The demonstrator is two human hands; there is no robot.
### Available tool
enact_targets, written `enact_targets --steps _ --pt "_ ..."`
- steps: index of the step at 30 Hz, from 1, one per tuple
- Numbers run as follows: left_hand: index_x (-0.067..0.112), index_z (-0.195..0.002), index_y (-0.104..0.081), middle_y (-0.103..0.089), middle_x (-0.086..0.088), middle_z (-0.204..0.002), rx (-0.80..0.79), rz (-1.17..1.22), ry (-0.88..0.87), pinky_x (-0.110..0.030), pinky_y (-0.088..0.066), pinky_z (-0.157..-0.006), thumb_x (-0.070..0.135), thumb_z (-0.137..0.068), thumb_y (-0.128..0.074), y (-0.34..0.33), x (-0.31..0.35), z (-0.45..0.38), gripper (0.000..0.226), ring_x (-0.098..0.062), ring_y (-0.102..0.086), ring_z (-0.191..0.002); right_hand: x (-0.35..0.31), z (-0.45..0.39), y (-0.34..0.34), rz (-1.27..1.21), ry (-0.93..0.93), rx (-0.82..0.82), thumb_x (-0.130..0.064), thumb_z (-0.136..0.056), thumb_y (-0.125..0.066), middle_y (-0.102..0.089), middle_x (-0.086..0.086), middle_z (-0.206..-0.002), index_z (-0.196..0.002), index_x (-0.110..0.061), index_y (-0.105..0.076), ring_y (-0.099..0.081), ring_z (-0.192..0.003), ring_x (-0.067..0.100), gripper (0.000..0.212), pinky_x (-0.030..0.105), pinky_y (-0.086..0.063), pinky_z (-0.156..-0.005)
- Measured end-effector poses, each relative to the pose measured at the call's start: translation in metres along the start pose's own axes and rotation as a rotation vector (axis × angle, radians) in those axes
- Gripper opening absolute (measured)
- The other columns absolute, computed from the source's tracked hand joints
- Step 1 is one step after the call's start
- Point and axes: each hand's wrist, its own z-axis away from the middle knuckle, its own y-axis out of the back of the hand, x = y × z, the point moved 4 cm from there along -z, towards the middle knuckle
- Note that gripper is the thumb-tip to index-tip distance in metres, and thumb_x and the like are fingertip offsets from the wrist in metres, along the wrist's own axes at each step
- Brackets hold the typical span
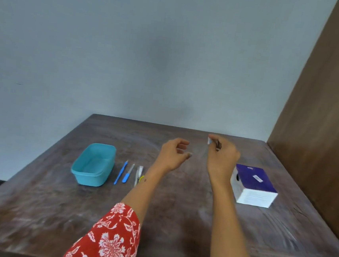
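Note:
My right hand is raised over the far middle of the dark wooden table and pinches a small white item at its fingertips; the item is too blurred to name. My left hand hovers just to its left with fingers loosely curled and holds nothing. A teal plastic tub stands empty on the left. Beside it lie a thin blue tool, a blue-handled file and a metal nail clipper, partly hidden by my left forearm.
A purple and white box sits on the right, just beside my right wrist. A brown wooden panel rises along the table's right side, and a grey wall stands behind the far edge.

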Motion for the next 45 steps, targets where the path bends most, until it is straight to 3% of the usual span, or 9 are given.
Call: enact_targets --steps 5,11,17,21,22,23,27,32,45 --pt "0.004 -0.108 -0.065 -0.069 -0.014 -0.099 0.209 -0.074 0.047 -0.02 -0.047 -0.072 0.01 -0.081 -0.066 0.078 -0.016 0.023 0.027 -0.015 -0.059 -0.077 -0.031 0.024 -0.044 -0.066 0.018 -0.137 0.002 -0.083 -0.055 -0.073 0.011 -0.097 -0.097 -0.007 -0.074 -0.067 -0.093 0.025 0.025 0.029 -0.047 -0.086" --pt "0.003 -0.107 -0.065 -0.069 -0.014 -0.1 0.278 -0.16 0.164 -0.025 -0.046 -0.079 0.011 -0.082 -0.064 0.128 -0.05 0.059 0.026 -0.02 -0.062 -0.087 -0.048 0.066 -0.086 -0.061 -0.058 -0.338 0.0 -0.082 -0.055 -0.073 0.011 -0.097 -0.095 -0.007 -0.075 -0.066 -0.096 0.023 0.024 0.028 -0.046 -0.089" --pt "0.003 -0.104 -0.068 -0.07 -0.011 -0.105 0.167 -0.256 0.177 -0.024 -0.048 -0.084 0.009 -0.082 -0.062 0.113 -0.078 0.074 0.024 -0.021 -0.065 -0.095 -0.032 0.092 -0.106 0.029 -0.188 -0.393 -0.003 -0.081 -0.057 -0.073 0.014 -0.097 -0.09 -0.004 -0.075 -0.064 -0.101 0.028 0.021 0.03 -0.042 -0.09" --pt "0.006 -0.106 -0.069 -0.069 -0.011 -0.108 0.133 -0.277 0.156 -0.026 -0.048 -0.088 0.007 -0.082 -0.059 0.093 -0.084 0.07 0.026 -0.021 -0.064 -0.097 -0.011 0.096 -0.113 0.165 -0.268 -0.411 -0.002 -0.078 -0.057 -0.062 0.024 -0.069 -0.071 0.01 -0.055 -0.056 -0.074 0.039 0.014 0.029 -0.042 -0.069" --pt "0.006 -0.108 -0.068 -0.068 -0.01 -0.11 0.12 -0.29 0.15 -0.025 -0.046 -0.089 0.006 -0.083 -0.057 0.088 -0.085 0.067 0.027 -0.021 -0.063 -0.099 -0.006 0.097 -0.116 0.192 -0.287 -0.423 -0.005 -0.078 -0.059 -0.061 0.023 -0.067 -0.067 -0.001 -0.069 -0.057 -0.072 0.036 0.015 0.028 -0.042 -0.066" --pt "0.005 -0.11 -0.067 -0.067 -0.01 -0.113 0.104 -0.308 0.14 -0.025 -0.044 -0.091 0.005 -0.084 -0.055 0.083 -0.085 0.064 0.028 -0.022 -0.062 -0.103 -0.001 0.097 -0.119 0.218 -0.297 -0.435 -0.009 -0.079 -0.062 -0.063 0.022 -0.069 -0.066 -0.016 -0.071 -0.06 -0.074 0.034 0.018 0.028 -0.043 -0.066" --pt "0.003 -0.114 -0.064 -0.065 -0.015 -0.117 0.004 -0.441 0.099 -0.031 -0.04 -0.094 0.005 -0.085 -0.05 0.064 -0.088 0.045 0.032 -0.029 -0.056 -0.112 0.013 0.094 -0.129 0.347 -0.295 -0.468 -0.022 -0.079 -0.07 -0.071 0.018 -0.092 -0.086 -0.011 -0.075 -0.065 -0.094 0.033 0.014 0.031 -0.049 -0.075" --pt "0.0 -0.093 -0.066 -0.067 -0.02 -0.098 -0.054 -0.598 0.143 -0.041 -0.049 -0.082 0.006 -0.079 -0.051 0.053 -0.097 0.026 0.021 -0.037 -0.059 -0.098 0.027 0.089 -0.136 0.452 -0.324 -0.534 -0.022 -0.077 -0.07 -0.067 0.018 -0.106 -0.099 -0.01 -0.069 -0.06 -0.105 0.034 0.025 0.034 -0.05 -0.081" --pt "0.003 -0.097 -0.065 -0.068 -0.017 -0.104 -0.065 -0.619 0.273 -0.035 -0.052 -0.082 0.004 -0.079 -0.052 0.045 -0.106 0.003 0.022 -0.032 -0.061 -0.101 0.036 0.085 -0.147 0.407 -0.343 -0.563 -0.01 -0.077 -0.061 -0.066 0.019 -0.101 -0.093 -0.006 -0.068 -0.061 -0.098 0.037 0.019 0.034 -0.05 -0.073"
